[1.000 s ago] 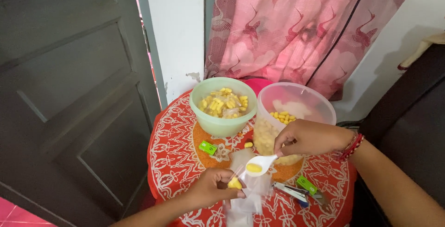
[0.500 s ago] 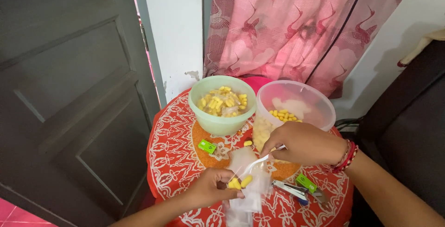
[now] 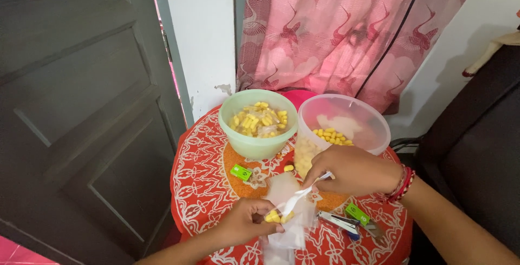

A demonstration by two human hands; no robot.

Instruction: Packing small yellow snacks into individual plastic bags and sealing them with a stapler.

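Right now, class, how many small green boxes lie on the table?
2: one green box lies before the green bowl; the other green box lies right of the stapler. Hands may hide more.

Round table [image 3: 200, 184], covered in a red cloth patterned with white leaf scrollwork and an orange central ring. Pale green plastic bowl [image 3: 254, 143], filled with yellow pieces [image 3: 259, 118]. Translucent clear plastic tub [image 3: 374, 135], tinted pink. White plastic spoon [image 3: 303, 194]. Small clear plastic bag [image 3: 290, 232]. Two small green boxes [image 3: 241, 172]. Pink curtain [image 3: 346, 32], printed with darker red cranes. Dark grey panelled door [image 3: 81, 108].
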